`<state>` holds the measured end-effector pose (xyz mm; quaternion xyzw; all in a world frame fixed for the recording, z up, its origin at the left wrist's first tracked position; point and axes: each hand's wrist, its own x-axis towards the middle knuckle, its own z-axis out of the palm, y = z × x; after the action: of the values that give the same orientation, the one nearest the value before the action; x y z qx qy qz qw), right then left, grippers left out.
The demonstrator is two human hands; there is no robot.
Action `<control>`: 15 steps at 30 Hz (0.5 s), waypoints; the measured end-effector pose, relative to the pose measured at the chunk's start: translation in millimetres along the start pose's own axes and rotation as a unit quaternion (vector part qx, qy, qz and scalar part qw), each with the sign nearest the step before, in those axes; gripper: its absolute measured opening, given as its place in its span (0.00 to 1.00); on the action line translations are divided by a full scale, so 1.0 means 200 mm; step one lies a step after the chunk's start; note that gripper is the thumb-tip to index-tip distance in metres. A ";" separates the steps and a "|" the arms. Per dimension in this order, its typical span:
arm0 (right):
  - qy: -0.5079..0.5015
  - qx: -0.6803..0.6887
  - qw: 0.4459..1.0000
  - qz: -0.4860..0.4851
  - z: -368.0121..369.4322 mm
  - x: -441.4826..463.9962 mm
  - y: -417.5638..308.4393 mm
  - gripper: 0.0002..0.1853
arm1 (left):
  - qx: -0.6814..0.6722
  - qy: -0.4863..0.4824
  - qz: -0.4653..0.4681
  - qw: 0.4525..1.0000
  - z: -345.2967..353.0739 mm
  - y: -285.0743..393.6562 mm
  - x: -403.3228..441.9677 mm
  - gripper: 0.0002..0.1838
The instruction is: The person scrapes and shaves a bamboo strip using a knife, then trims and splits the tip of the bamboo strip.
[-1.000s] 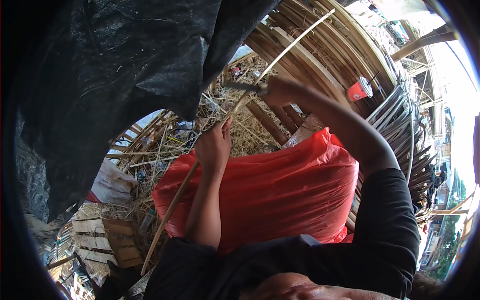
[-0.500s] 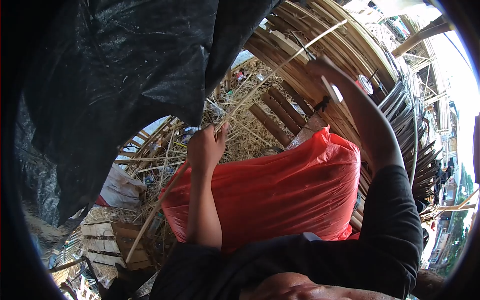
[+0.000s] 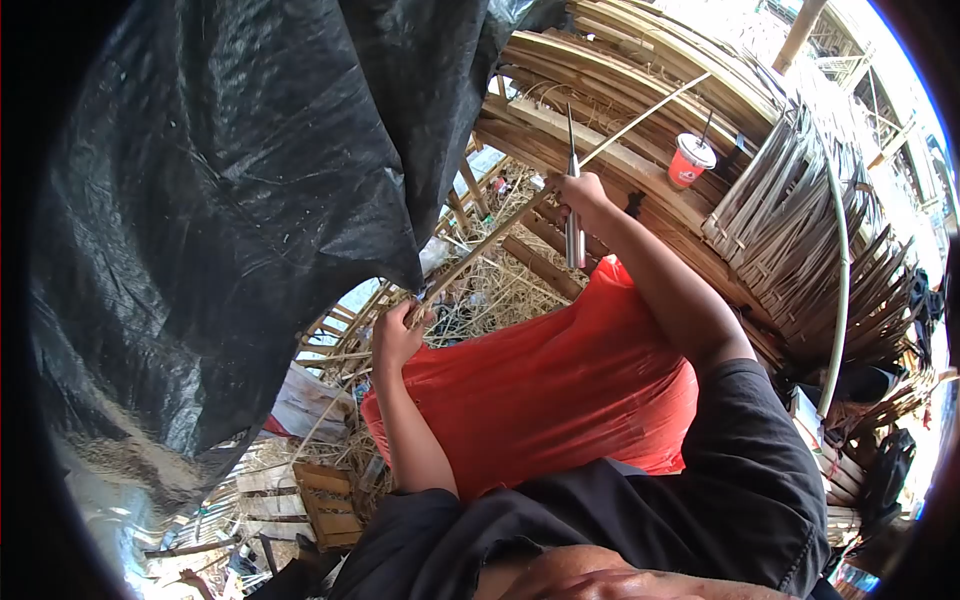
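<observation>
A long, thin bamboo strip [image 3: 640, 122] runs diagonally across the view, from the upper right down to my left hand [image 3: 398, 338]. The fingers of that hand are closed around its lower part. Higher up, my right hand [image 3: 582, 200] grips a knife [image 3: 574, 245] with a silvery metal handle and a narrow, dark, pointed blade. The blade points up and crosses the strip close to my right fingers. Whether the edge is cutting into the strip, I cannot tell. Below both hands, a red plastic-covered bundle [image 3: 550, 390] lies against my body.
Black plastic sheeting [image 3: 250, 150] hangs on the left. Stacked bamboo slats [image 3: 640, 50] lie at the upper right, with a lidded red cup [image 3: 690, 160] on them. Bundled thin strips [image 3: 790, 200] lie farther right. Shavings [image 3: 480, 285] litter the floor beyond the red bundle.
My right hand has moved left and down along the strip with the knife, closer to my left hand. My left hand has shifted slightly down. The view has turned somewhat.
</observation>
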<state>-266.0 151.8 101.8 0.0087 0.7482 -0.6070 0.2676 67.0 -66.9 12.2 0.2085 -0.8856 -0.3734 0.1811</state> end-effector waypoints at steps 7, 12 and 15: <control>-0.063 -0.152 0.961 -0.223 0.09 -0.09 0.02 0.13 | 0.062 -0.049 0.039 0.996 -0.07 0.24 0.00 0.41; -0.077 -0.220 0.910 -0.343 0.19 -0.29 0.01 0.19 | 0.067 -0.026 0.066 0.995 0.09 0.71 0.24 0.28; -0.099 -0.283 0.878 -0.374 0.19 -0.31 0.04 0.17 | 0.070 -0.024 0.061 0.995 0.19 0.67 0.38 0.17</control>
<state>-195.7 138.9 116.2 -0.4077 0.8053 -0.4220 0.0845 -46.5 2.8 98.1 0.1569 -0.9248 -0.3038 0.1670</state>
